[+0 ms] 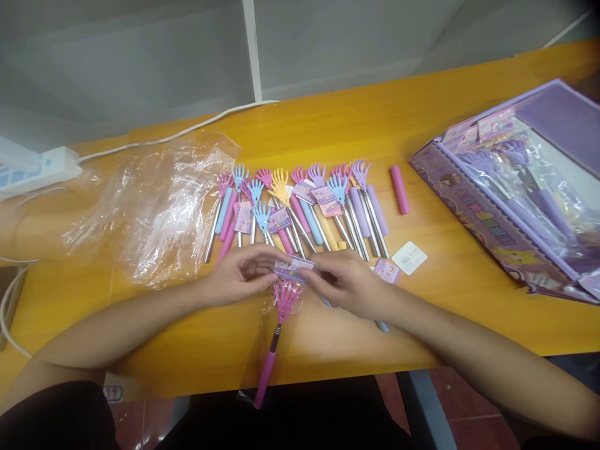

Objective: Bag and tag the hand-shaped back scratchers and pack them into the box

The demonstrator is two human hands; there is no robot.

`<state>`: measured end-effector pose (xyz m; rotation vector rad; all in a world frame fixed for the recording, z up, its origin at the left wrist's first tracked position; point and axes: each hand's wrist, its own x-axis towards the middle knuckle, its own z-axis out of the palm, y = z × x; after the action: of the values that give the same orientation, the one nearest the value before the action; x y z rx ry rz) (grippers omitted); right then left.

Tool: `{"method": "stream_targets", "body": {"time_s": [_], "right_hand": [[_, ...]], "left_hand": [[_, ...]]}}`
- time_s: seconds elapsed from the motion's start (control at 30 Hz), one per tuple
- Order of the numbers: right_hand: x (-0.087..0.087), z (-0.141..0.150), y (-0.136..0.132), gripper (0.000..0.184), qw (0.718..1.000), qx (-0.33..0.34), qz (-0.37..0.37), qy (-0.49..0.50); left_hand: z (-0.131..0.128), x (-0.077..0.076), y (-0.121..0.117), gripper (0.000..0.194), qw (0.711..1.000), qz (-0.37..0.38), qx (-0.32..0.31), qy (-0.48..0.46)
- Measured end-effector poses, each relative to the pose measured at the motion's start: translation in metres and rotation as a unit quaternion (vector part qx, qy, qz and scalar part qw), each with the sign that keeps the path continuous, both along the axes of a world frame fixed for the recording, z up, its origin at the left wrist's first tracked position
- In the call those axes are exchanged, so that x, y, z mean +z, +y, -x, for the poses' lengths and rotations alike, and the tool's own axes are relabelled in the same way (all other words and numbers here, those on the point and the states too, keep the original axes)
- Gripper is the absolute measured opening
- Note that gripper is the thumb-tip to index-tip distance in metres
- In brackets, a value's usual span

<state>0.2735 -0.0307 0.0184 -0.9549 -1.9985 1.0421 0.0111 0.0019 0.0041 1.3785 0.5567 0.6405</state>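
Observation:
My left hand [246, 273] and my right hand [350, 282] are both closed on a small printed card [291, 269], pinching it at its two ends. Just below the card hangs a pink back scratcher [266, 378] inside a clear plastic sleeve, its claw end up and its handle reaching past the table's front edge. Whether the card is fixed to the sleeve I cannot tell. Behind my hands lie several back scratchers [280, 185] in pink, blue, purple and yellow, with metal shafts and some printed cards among them. Part of a blue handle shows beneath my right wrist.
Crumpled clear plastic bags [169, 212] lie on the left. A purple display box [487, 212] holding wrapped purple scratchers stands on the right. Between are a loose pink tube [399, 190] and a white card [409, 257]. A power strip [40, 172] sits far left.

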Motion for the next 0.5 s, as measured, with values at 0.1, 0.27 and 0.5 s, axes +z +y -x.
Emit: {"method": "stream_targets", "body": {"time_s": [0.1,0.27,0.5], "right_hand": [[0.0,-0.001,-0.001,0.031,0.999,0.018,0.023,0.017],[-0.001,0.003,-0.003,0.03,0.999,0.031,0.023,0.035],[-0.002,0.012,-0.008,0.034,0.998,0.06,0.004,-0.001]], "left_hand": [[0.0,0.001,0.0,0.033,1.0,-0.003,-0.008,-0.007],[-0.001,0.003,0.0,0.031,0.999,-0.041,-0.003,-0.033],[-0.002,0.018,0.005,0.033,0.992,-0.093,-0.021,0.089]]}}
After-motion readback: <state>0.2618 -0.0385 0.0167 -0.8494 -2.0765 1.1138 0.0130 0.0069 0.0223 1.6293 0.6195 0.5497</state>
